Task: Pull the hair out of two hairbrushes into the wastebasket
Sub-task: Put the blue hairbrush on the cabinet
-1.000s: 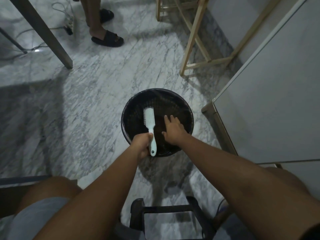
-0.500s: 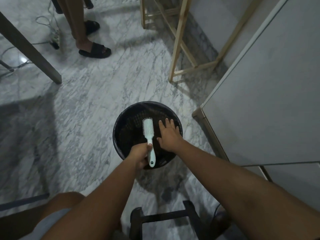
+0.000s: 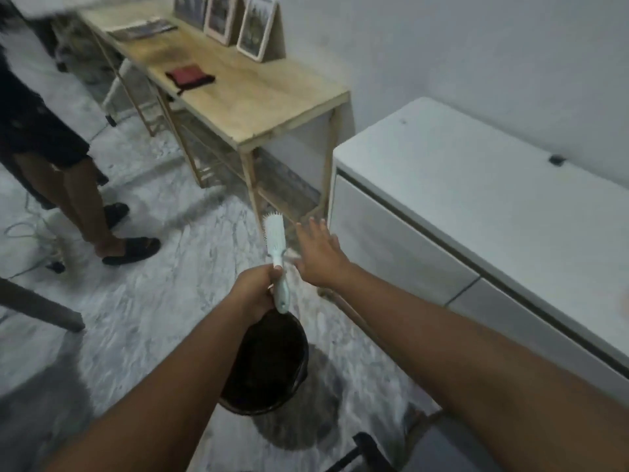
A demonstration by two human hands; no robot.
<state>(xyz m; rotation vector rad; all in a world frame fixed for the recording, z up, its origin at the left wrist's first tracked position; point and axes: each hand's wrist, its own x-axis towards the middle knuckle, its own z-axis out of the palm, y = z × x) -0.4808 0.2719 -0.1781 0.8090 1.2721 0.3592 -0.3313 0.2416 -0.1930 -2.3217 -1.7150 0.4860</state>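
My left hand [image 3: 257, 290] grips the handle of a pale mint-and-white hairbrush [image 3: 275, 253], its head pointing up and away, raised above the floor. My right hand [image 3: 318, 257] is spread flat with straight fingers just right of the brush, holding nothing. The black wastebasket [image 3: 296, 376] stands on the marble floor below my left forearm, which covers its left part. Only one hairbrush is in view.
A white cabinet [image 3: 476, 212] fills the right. A wooden table [image 3: 245, 97] with a red cloth [image 3: 189, 76] and picture frames [image 3: 255, 25] stands against the wall ahead. Another person's legs in black sandals [image 3: 131, 250] are at left, near cables. A dark stool frame [image 3: 367, 451] sits below.
Both hands have lifted up out of the wastebasket with the brush, and my view has swung upward toward the table and cabinet. The right hand has spread open beside the brush.
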